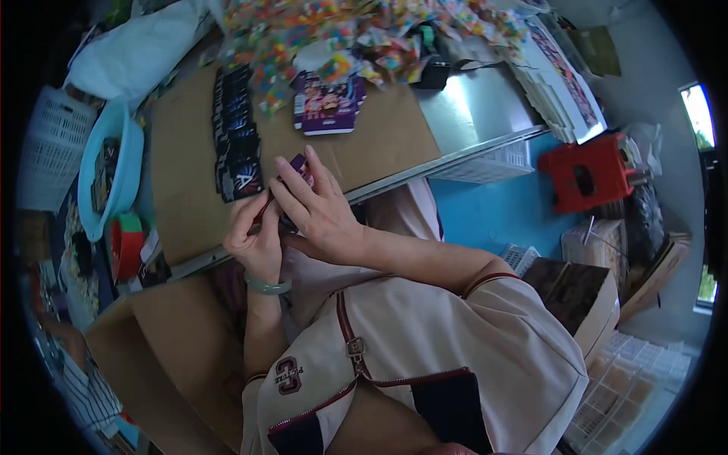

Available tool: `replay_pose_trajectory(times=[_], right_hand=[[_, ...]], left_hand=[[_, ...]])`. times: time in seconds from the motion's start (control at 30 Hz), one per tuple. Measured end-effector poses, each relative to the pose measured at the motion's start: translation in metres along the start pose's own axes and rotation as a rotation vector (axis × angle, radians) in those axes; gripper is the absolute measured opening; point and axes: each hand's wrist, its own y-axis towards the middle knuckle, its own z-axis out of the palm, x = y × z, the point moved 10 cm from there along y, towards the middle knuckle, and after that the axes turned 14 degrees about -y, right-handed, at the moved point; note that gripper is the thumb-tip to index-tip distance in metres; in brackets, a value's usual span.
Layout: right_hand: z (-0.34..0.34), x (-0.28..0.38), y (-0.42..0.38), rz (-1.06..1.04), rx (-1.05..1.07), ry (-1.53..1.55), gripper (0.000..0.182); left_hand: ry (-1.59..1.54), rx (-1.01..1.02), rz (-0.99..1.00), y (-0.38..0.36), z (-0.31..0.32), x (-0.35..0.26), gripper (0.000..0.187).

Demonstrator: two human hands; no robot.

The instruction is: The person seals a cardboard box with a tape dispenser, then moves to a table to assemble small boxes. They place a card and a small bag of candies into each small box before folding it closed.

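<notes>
My right hand [322,208] is closed around a small purple printed box [301,168], its fingers lying over much of it. Close against it, my left hand [256,236], with a green bangle on the wrist, is pinched at the box's lower end; the exact contact is hidden. Just beyond my left hand lies an overlapping row of dark printed packets [235,129] on a cardboard sheet [387,140]. Flat purple boxes [327,106] are stacked farther up the sheet, beside a heap of clear bags with colourful beads or candies [303,38].
A metal table edge [432,163] runs in front of my body. To the left stand a blue basin [114,167], a white basket [53,148] and an open carton [167,334]. A red stool [584,174] is at right. Another person's striped sleeve [87,390] shows lower left.
</notes>
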Motion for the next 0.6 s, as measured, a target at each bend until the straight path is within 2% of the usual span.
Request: replay_pose_trajectory(times=[0.1,0.13,0.17,0.33,0.37,0.43,0.5,0.53,0.6], right_hand=[[-0.001,-0.04,-0.001,0.053,-0.047,0.06,0.07],[-0.025,-0.054,0.004,0.081,-0.072,0.02,0.059],[-0.038,-0.077,0.003,0.1,-0.069,-0.043,0.058],[-0.127,-0.257,-0.012,0.27,-0.18,-0.531,0.051],[-0.141,-0.294,-0.023,0.344,-0.137,-0.667,0.051],[-0.152,-0.368,-0.055,0.484,-0.045,-0.695,0.047],[-0.143,-0.435,-0.1,0.695,0.263,-0.76,0.049],[-0.148,-0.435,-0.106,0.689,0.272,-0.776,0.05],[-0.156,-0.421,-0.107,0.696,0.312,-0.788,0.053]], left_hand=[[-0.193,0.08,-0.111,0.01,0.042,0.016,0.015],[-0.253,0.11,-0.18,0.012,0.058,0.022,0.014],[-0.144,0.164,-0.152,0.016,0.071,0.018,0.015],[-0.141,0.249,-0.143,0.021,0.099,0.028,0.019],[-0.103,0.297,-0.173,0.024,0.105,0.034,0.019],[-0.051,0.334,-0.197,0.034,0.112,0.048,0.019],[0.091,0.236,-0.043,0.054,0.106,0.048,0.024],[0.103,0.224,-0.037,0.066,0.105,0.05,0.024],[0.518,0.263,-0.294,0.083,0.098,0.082,0.034]])
